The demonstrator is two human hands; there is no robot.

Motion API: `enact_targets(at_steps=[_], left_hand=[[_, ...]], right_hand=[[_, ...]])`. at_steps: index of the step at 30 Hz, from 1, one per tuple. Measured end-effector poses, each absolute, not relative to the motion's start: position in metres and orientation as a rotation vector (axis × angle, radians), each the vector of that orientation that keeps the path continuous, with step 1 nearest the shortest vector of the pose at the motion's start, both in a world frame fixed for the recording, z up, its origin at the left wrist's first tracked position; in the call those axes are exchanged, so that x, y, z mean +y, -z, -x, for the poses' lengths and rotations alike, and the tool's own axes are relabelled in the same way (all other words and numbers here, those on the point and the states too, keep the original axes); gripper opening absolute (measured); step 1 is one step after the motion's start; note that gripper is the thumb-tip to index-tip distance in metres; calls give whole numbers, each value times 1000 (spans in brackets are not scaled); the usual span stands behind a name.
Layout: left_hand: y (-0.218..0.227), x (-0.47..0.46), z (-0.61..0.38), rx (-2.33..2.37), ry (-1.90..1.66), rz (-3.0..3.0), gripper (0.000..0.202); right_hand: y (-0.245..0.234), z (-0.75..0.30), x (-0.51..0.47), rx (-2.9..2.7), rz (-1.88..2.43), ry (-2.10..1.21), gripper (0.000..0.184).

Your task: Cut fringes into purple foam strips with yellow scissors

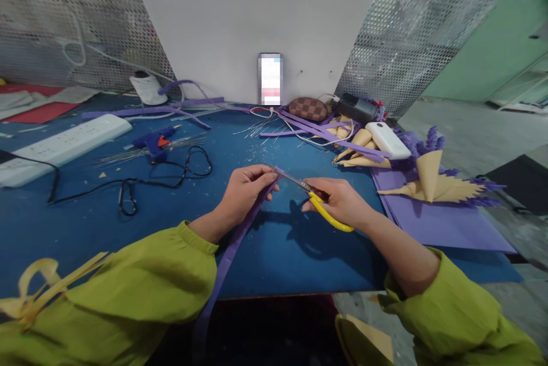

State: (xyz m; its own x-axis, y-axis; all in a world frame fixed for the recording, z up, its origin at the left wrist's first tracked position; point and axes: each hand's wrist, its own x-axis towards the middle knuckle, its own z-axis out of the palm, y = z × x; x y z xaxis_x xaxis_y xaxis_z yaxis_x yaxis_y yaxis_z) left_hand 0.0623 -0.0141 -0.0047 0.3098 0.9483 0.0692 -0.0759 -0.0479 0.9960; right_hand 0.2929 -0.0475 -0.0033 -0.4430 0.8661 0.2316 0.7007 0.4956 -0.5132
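Note:
My left hand (245,190) is closed on the top end of a long purple paper strip (233,246), which hangs down off the table's front edge toward my lap. My right hand (340,201) grips yellow-handled scissors (319,204), fingers through the loops. The metal blades point left and meet the strip's upper end just beside my left fingertips. Both hands hover a little above the blue table (274,246), near its front middle. Both sleeves are yellow-green.
A blue glue gun (153,141) with its black cord, thin wires and a white power strip (60,146) lie at the left. Purple strips, kraft paper cones (430,180), purple sheets (440,217), a white power bank (387,140), a checkered pouch and a propped phone (270,79) sit behind and right.

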Motion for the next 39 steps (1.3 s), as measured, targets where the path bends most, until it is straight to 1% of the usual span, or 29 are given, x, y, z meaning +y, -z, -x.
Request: enact_targets(at_steps=[6,9,18,23,28,31,33,39], left_hand=[[5,-12,-61,863,-1009,-1252,19],[7,-11,-62,861,-1012,-1226,17],[9,-10,-61,890,-1048,-1304,16],[8,-10,-61,898,-1067,-1332,16],[8,-10,-62,894,-1062,-1316,16],[8,-10,-62,900,-1059,-1306,16],[8,-11,-62,901,-1053,-1301,16],[8,-11,-63,889,-1048,-1298,16]], right_hand=[[0,-292,-47,-2248,1263,-627,37],[-2,-292,-47,-2240,1275,-664,37],[2,-292,-46,-2225,1296,-589,40],[5,-292,-47,-2215,1346,-537,53],[4,-293,-48,-2265,1392,-451,53],[4,-293,-48,-2275,1400,-457,55],[4,-293,-48,-2269,1396,-485,53],[2,-291,-49,-2248,1355,-599,37]])
